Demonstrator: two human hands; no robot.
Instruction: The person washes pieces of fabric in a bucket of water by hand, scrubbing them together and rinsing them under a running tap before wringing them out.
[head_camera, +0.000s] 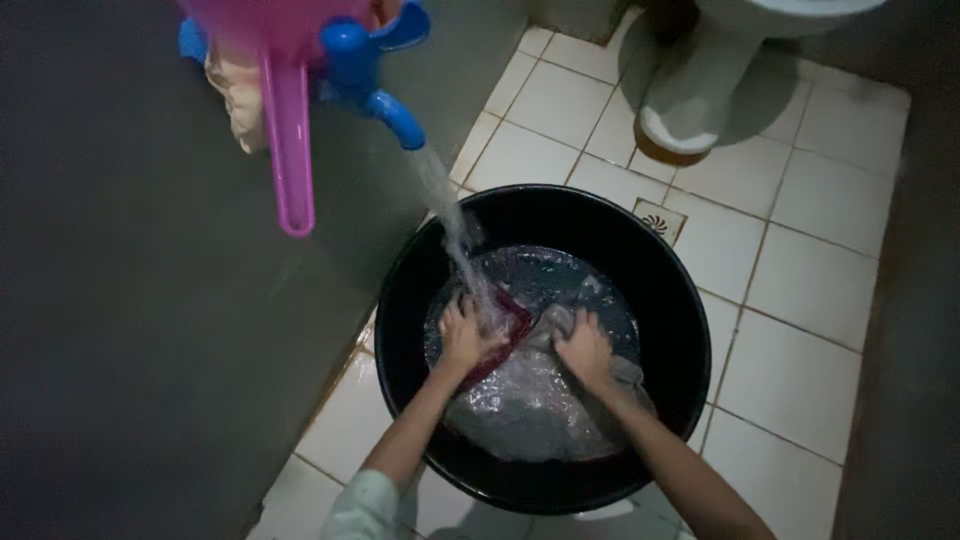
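Note:
A black round basin (668, 300) stands on the tiled floor, holding water and wet cloth. My left hand (461, 335) grips a dark red cloth (508, 322) under a stream of water (446, 215) that pours from a blue tap (375, 75). My right hand (585, 349) clutches a grey wet garment (530, 405) that fills the near side of the basin. Both hands are down in the basin, close together.
A pink plastic dipper (288, 150) hangs by its handle near the tap. A dark wall (150, 320) runs along the left. A white toilet base (690, 90) stands at the back, a floor drain (660, 220) just beyond the basin. White tiles (810, 290) cover the floor.

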